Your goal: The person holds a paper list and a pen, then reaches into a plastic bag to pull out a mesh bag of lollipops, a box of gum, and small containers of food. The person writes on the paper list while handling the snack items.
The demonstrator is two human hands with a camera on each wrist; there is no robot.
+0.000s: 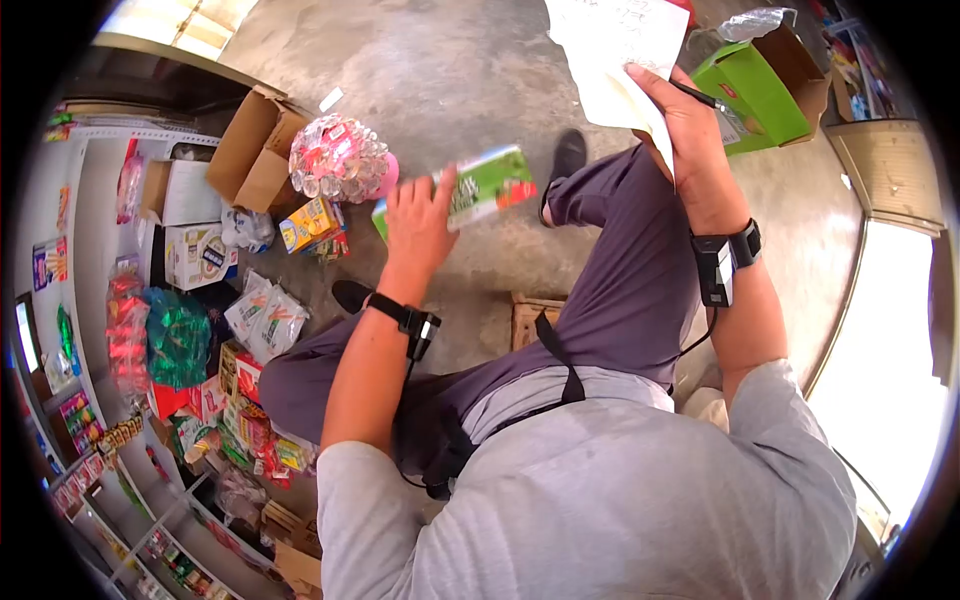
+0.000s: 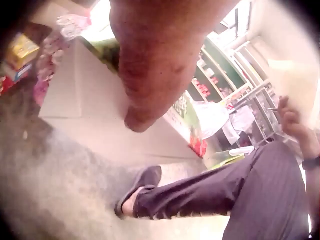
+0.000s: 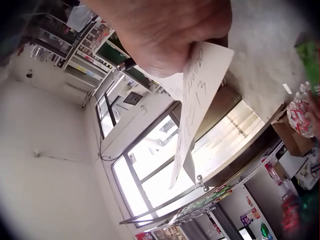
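My left hand grips a green and white printed box above the floor. In the left wrist view the thumb lies along the box's plain pale side, and the other fingers are hidden behind the hand. My right hand holds white paper with handwriting on it, the thumb on top of the sheet. A dark pen sticks out from the same hand. The right wrist view shows written figures on the folded paper below the fingers.
An open green carton stands beyond the right hand. Left of the legs are an open brown carton, a clear-and-pink wrapped bundle, a yellow box and several packaged goods. Shelves line the left side. A small wooden stool shows between the legs.
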